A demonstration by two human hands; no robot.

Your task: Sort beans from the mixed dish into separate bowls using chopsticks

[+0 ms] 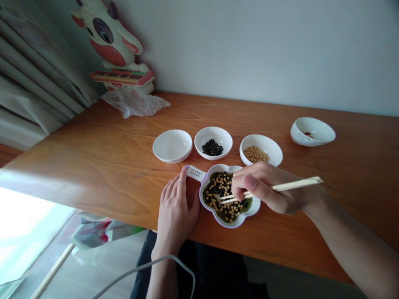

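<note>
A flower-shaped white dish (230, 224) with a purple edge holds mixed black, tan and green beans (225, 182). My right hand (271, 187) grips a pair of pale chopsticks (296, 184), their tips down among the beans. Beside the dish's left edge rests my left hand (177, 207), fingers stretched out on the table, index fingertip at the labelled tag or handle (195, 173). Behind the dish stand a white bowl with nothing visible in it (172, 146), a bowl (227, 139) of black beans (212, 147) and a bowl (276, 153) of soybeans (255, 154).
Farther right is a white bowl (307, 139) with a few reddish bits inside. A cow-shaped toy keyboard (123, 77) and a crumpled clear plastic bag (137, 104) sit at the back left. A grey cable (140, 265) passes over my left forearm, below the wooden table's front edge (237, 245).
</note>
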